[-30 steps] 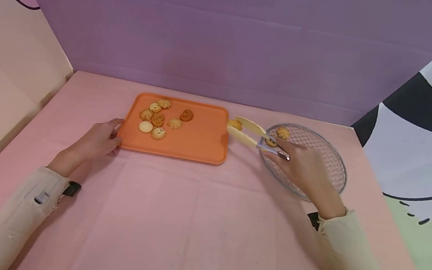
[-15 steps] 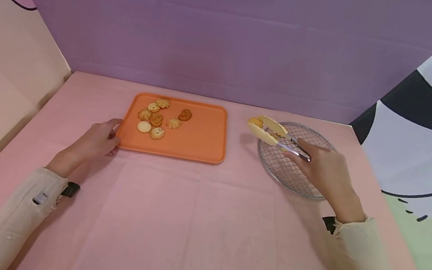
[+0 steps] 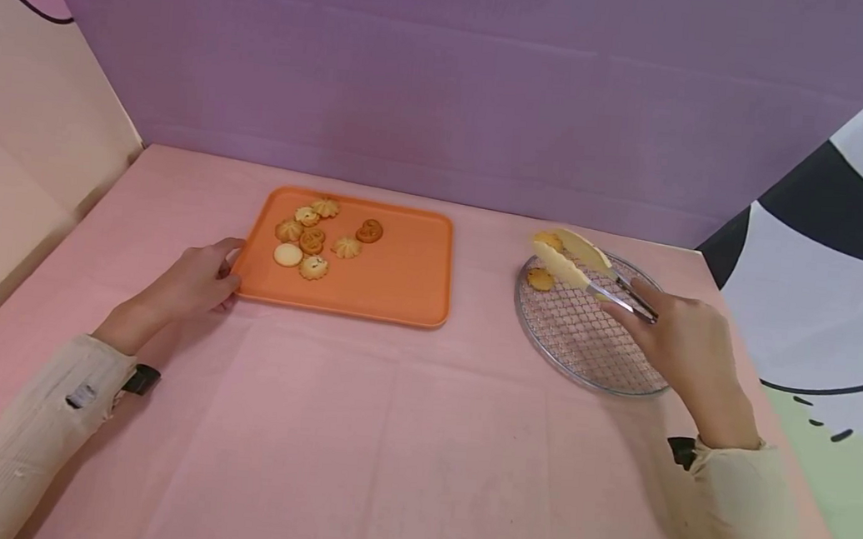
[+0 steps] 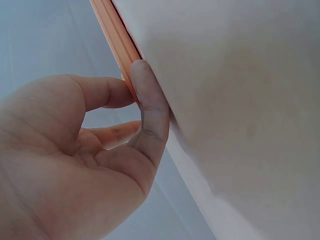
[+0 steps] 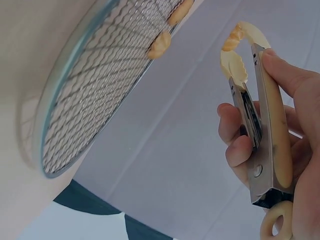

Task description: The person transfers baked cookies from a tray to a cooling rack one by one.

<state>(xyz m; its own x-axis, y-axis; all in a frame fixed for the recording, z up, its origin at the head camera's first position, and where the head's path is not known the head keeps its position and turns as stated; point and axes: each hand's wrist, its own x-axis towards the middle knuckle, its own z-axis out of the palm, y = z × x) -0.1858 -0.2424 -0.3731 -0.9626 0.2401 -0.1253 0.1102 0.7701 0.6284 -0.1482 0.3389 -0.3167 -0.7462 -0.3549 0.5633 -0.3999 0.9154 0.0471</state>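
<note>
While the left fingers (image 4: 152,97) pinch the tray (image 3: 400,288), the right fingers (image 5: 239,150) grip tongs (image 5: 276,125); the cookie (image 5: 233,39) held beyond them looks light, brittle, best taken by its rim.

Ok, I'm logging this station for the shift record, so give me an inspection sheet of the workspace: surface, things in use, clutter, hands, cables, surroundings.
Surface: pink tabletop, lightly creased.
Things in use: tray with eight cookies lying on it; wire rack bearing two cookies, one of them hidden in the head view; tongs gripping one more cookie, raised off the rack.
Clutter: nothing seen.
Hands: left hand pinches the tray's left edge; right hand grips the tongs.
Cables: nothing seen.
Surroundings: purple backdrop behind, pale panel at left, printed panel at right.
</note>
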